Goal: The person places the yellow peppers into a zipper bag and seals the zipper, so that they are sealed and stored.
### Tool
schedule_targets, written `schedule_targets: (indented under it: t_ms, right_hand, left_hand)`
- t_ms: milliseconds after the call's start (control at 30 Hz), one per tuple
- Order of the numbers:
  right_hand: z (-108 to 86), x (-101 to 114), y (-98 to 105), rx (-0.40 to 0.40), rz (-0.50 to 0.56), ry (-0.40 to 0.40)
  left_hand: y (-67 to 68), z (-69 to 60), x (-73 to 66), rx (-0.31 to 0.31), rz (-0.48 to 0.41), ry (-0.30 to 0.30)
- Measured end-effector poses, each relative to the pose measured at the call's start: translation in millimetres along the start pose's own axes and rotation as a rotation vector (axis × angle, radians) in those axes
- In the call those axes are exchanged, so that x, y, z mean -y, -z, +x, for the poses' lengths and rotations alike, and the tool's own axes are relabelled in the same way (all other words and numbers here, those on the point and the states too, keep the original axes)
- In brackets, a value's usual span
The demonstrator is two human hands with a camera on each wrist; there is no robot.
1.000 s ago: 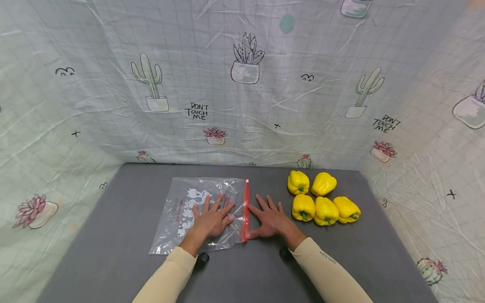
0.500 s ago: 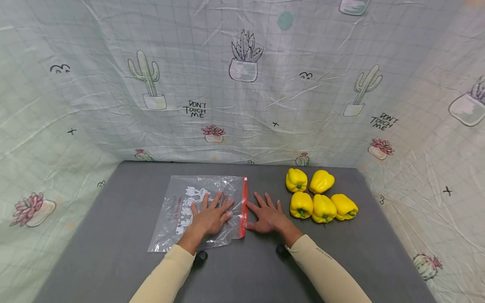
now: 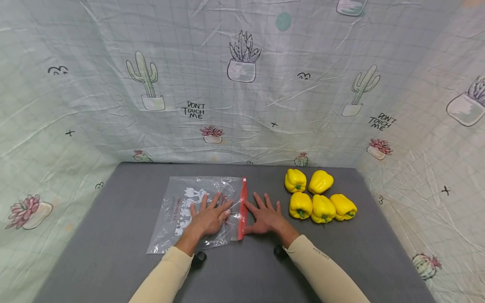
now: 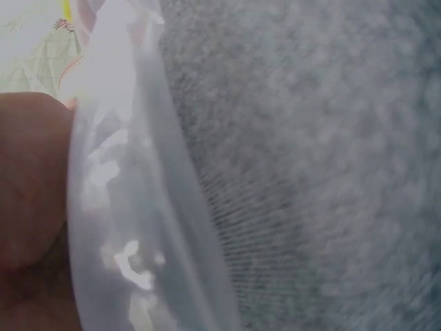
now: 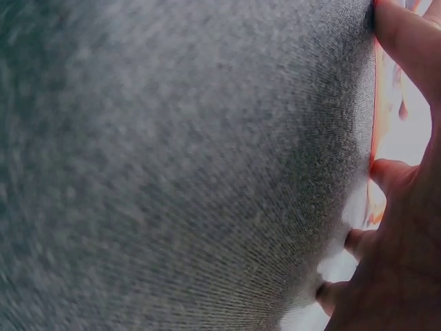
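Note:
A clear plastic zip bag (image 3: pixel 163 229) with white and red print lies flat on the grey table, its red zip edge (image 3: pixel 242 210) facing right. My left hand (image 3: pixel 209 219) rests on the bag with fingers spread. Just right of the zip edge, my right hand (image 3: pixel 267 219) lies with spread fingers, thumb and index fingertip touching the red strip. In the left wrist view the bag's near edge (image 4: pixel 138 207) bulges up beside the hand. The right wrist view shows the right hand's fingers (image 5: pixel 394 176) along the red strip.
Several yellow bell peppers (image 3: pixel 323 208) stand grouped to the right of the right hand. The grey table (image 3: pixel 113 235) ends at a cactus-print cloth (image 3: pixel 242 105) hanging behind and at both sides.
The head view has shifted slightly. The right hand has drawn a little closer to the red zip edge, its thumb now against it. The left hand stays on the bag.

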State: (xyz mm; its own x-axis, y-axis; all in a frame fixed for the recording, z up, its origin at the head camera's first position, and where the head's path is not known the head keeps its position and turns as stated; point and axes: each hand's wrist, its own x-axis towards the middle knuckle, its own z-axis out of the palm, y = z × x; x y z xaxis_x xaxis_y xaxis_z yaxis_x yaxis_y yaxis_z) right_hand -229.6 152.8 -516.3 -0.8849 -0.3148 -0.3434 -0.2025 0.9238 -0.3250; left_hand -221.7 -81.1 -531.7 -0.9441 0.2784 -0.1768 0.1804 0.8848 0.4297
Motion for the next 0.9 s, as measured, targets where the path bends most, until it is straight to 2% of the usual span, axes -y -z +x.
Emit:
schedule_targets:
  t_ms: [267, 500, 733, 900]
  right_hand:
    - [1.9, 0, -1, -0.003, -0.016, -0.008]
    - [4.5, -3, -2, 0.013, 0.000, -0.006]
    - [2.7, -1, -1, 0.015, -0.015, -0.009]
    - [1.9, 0, -1, 0.032, -0.019, -0.014]
  left_hand:
    - [3.8, -0.5, 7.3, -0.056, -0.077, -0.031]
    - [3.5, -1.1, 9.2, -0.119, -0.091, -0.055]
    - [1.8, -1.6, 9.5, -0.101, -0.016, -0.101]
    - [0.2, -2.4, 11.1, -0.054, -0.013, -0.097]
